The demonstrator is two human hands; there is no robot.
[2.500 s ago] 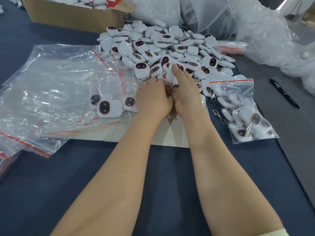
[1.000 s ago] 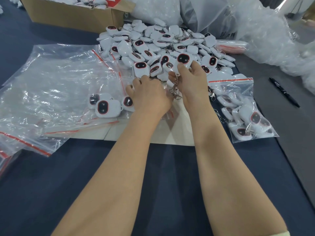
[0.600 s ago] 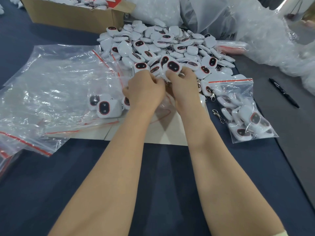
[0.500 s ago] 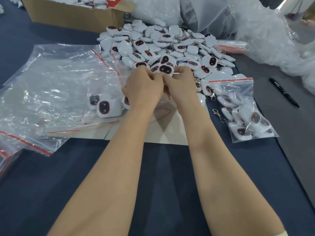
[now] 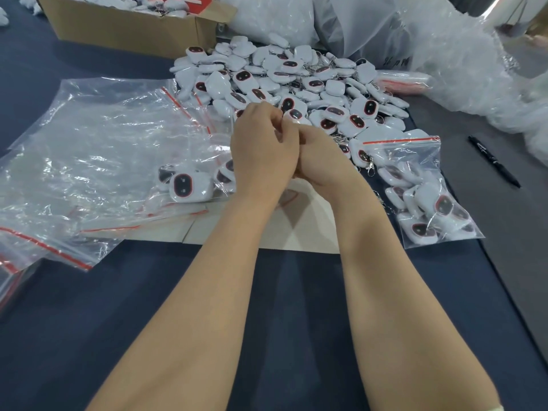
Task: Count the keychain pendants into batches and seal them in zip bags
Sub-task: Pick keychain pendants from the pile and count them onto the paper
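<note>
Left hand (image 5: 261, 155): curled, fingertips drawn together at the near edge of the pile; we cannot tell what they pinch.
Right hand (image 5: 318, 157): curled and pressed against the left; its grip is hidden behind the left hand.
Pile (image 5: 296, 87): loose white pendants with dark red-ringed faces, far centre, touching both hands.
Open bag (image 5: 189, 185): just left of the hands, on the card (image 5: 296, 229); 3 or so pendants show through the film.
Sealed bag (image 5: 427, 197): right of the hands, full, red zip strip on its far side.
Empty bags (image 5: 89, 149): stack spread to the left.
Pen (image 5: 493, 161): far right, well apart.
Box (image 5: 124, 28): far left, more pendants inside.
Step, our judgement: picking pendants off the pile for the open bag's count.
Doing it well: we free each clasp chain before lifting, since tangled chains would drag extras and spoil the count; drop 1 at a time; keep the bag mouth held wide.
</note>
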